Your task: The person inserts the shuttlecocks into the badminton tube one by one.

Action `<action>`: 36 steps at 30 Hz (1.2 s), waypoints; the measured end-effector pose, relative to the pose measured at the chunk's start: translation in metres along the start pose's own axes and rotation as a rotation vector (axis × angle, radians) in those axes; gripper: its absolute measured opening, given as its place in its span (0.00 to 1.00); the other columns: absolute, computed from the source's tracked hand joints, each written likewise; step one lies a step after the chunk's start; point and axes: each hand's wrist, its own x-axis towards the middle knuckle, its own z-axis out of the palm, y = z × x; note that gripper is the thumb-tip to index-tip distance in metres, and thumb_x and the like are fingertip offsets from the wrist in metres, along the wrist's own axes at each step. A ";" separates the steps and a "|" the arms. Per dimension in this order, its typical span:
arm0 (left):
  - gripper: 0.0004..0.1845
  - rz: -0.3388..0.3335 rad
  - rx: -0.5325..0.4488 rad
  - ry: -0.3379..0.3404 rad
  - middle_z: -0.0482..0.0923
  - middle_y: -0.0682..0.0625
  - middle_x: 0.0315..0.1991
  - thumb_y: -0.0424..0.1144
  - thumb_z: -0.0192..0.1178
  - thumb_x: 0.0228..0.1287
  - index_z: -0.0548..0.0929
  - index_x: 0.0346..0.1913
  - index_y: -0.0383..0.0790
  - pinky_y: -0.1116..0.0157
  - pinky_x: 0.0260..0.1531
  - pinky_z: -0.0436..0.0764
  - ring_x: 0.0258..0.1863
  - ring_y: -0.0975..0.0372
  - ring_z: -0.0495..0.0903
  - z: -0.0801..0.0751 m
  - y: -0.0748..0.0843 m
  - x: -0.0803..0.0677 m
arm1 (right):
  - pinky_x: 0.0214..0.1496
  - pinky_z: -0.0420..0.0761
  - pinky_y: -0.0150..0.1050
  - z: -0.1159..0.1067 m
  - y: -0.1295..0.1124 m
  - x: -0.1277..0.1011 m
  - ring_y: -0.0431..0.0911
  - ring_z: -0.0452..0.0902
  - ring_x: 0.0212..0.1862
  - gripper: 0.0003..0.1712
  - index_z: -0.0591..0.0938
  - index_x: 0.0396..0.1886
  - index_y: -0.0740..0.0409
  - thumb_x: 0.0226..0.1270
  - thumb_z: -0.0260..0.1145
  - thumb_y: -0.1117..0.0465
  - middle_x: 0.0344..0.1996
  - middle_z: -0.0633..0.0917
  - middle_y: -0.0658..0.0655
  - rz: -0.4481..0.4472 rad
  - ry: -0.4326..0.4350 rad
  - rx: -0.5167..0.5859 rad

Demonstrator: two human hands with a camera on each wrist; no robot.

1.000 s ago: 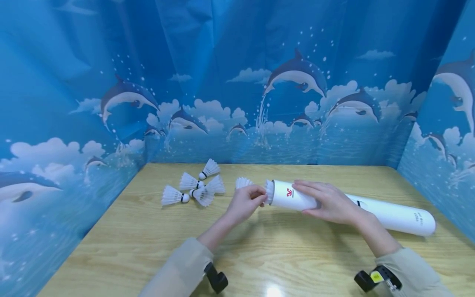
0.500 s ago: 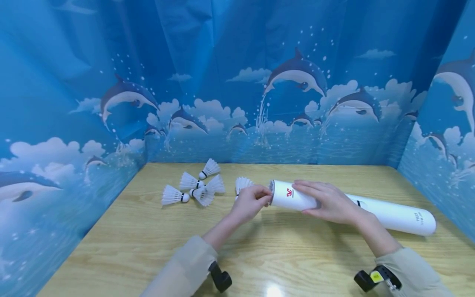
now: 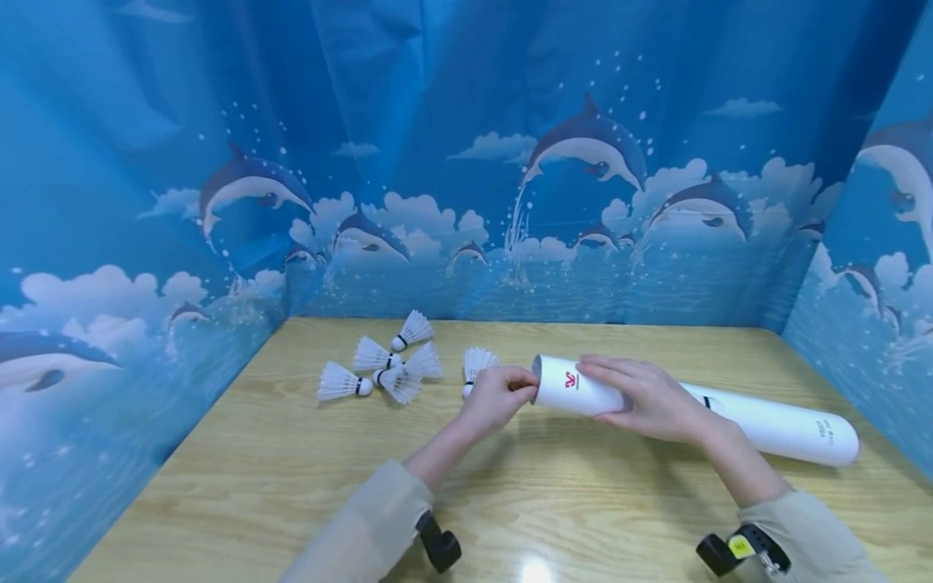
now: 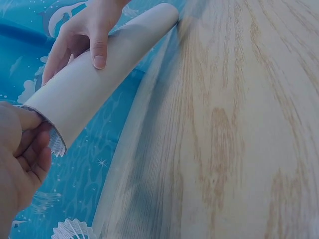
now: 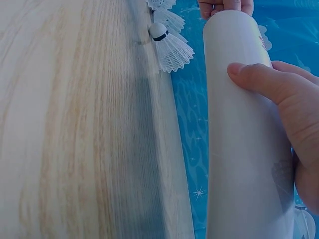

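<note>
My right hand [image 3: 652, 397] grips a long white shuttlecock tube [image 3: 783, 423] from above, thumb on one side and fingers on the other. The tube's mouth points left and looks slightly raised. At that mouth my left hand [image 3: 496, 397] has its fingers bent, with fingertips just inside the rim. In the left wrist view the feathered skirt of a white shuttlecock [image 4: 58, 143] shows at the opening, against those fingers. Its cork end is hidden inside the tube. Behind my left hand another shuttlecock [image 3: 479, 366] stands on its cork, partly covered.
Several white shuttlecocks [image 3: 338, 384] with black bands lie in a loose group at the table's left rear. The wooden table [image 3: 510, 502] ends at a blue dolphin-print curtain [image 3: 437, 267] behind and at both sides.
My left hand has moved slightly right, toward the tube's mouth. The shuttlecock skirt that stuck out of the opening has gone into the tube. My right hand stays in place.
</note>
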 end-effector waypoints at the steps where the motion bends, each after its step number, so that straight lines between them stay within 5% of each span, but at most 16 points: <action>1: 0.06 0.003 -0.003 -0.003 0.84 0.47 0.37 0.30 0.62 0.58 0.86 0.37 0.36 0.73 0.28 0.77 0.31 0.64 0.79 0.000 0.000 0.000 | 0.49 0.75 0.53 0.000 0.000 0.000 0.55 0.72 0.55 0.42 0.71 0.63 0.57 0.47 0.73 0.50 0.59 0.73 0.59 -0.005 0.003 0.001; 13: 0.07 0.042 0.025 -0.031 0.83 0.45 0.40 0.30 0.60 0.60 0.86 0.40 0.35 0.72 0.32 0.78 0.38 0.59 0.81 0.001 -0.003 0.000 | 0.47 0.76 0.53 0.002 0.000 0.000 0.55 0.73 0.55 0.45 0.71 0.63 0.57 0.40 0.77 0.56 0.59 0.73 0.60 -0.006 0.003 0.004; 20: 0.08 -0.025 -0.044 -0.033 0.83 0.48 0.40 0.33 0.60 0.62 0.85 0.42 0.38 0.71 0.29 0.77 0.33 0.64 0.79 -0.003 -0.003 -0.004 | 0.48 0.76 0.54 0.002 0.001 0.000 0.56 0.73 0.55 0.45 0.71 0.63 0.56 0.41 0.77 0.55 0.59 0.73 0.60 -0.001 -0.005 0.007; 27: 0.09 -0.042 -0.063 -0.007 0.82 0.54 0.33 0.38 0.60 0.63 0.84 0.43 0.41 0.69 0.25 0.75 0.30 0.63 0.78 -0.018 -0.006 -0.009 | 0.49 0.75 0.54 0.001 0.000 0.000 0.55 0.72 0.56 0.44 0.71 0.63 0.56 0.42 0.76 0.54 0.60 0.73 0.58 0.018 -0.019 0.000; 36: 0.09 -0.039 -0.071 0.050 0.82 0.48 0.32 0.37 0.60 0.62 0.83 0.43 0.38 0.68 0.24 0.76 0.29 0.60 0.79 -0.044 -0.012 -0.016 | 0.50 0.74 0.54 -0.001 -0.002 0.001 0.55 0.71 0.56 0.44 0.71 0.62 0.57 0.42 0.75 0.53 0.60 0.73 0.59 0.016 -0.021 -0.014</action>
